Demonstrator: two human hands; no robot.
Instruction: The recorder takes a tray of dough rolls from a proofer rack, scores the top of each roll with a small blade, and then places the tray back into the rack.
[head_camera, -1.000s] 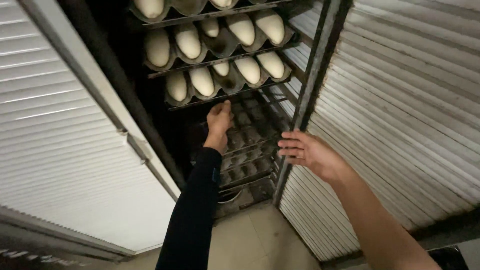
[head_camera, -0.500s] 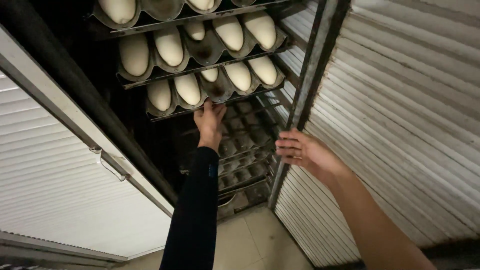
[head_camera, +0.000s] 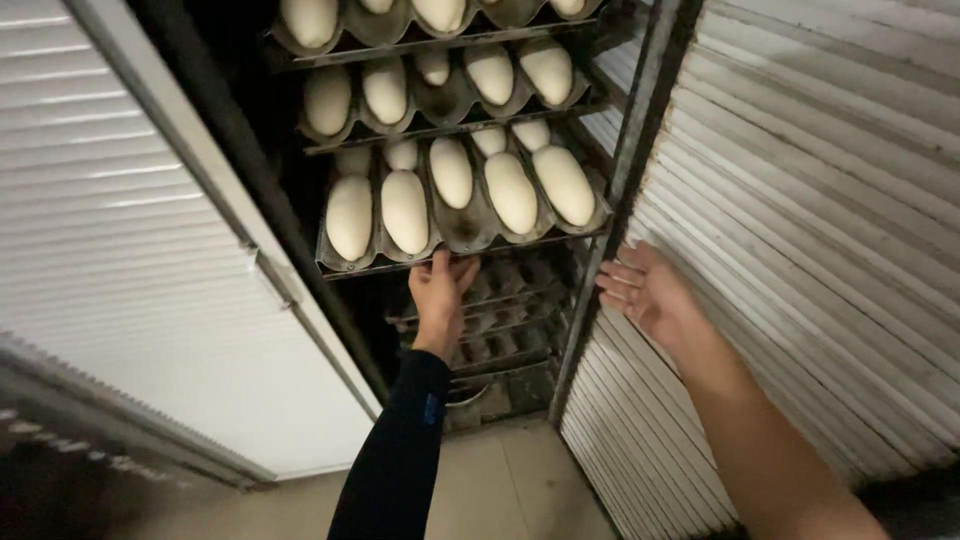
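Observation:
My left hand (head_camera: 440, 292), in a black sleeve, grips the front edge of a dark wavy baking tray (head_camera: 462, 228) that sticks out of a tall rack. Pale oval dough loaves (head_camera: 405, 210) lie in the tray's channels. My right hand (head_camera: 650, 295) is bare and open, fingers spread, palm against the ribbed white wall (head_camera: 800, 200) beside the rack's metal post (head_camera: 630, 180). It holds nothing.
More trays of dough loaves (head_camera: 440, 85) sit on the shelves above. Empty dark trays (head_camera: 500, 320) fill the lower shelves. A ribbed white door (head_camera: 120, 250) stands open at left. Beige tiled floor (head_camera: 500, 480) lies below.
The tray held by my left hand has slid further out of the rack toward me. My right hand stays on the wall by the post.

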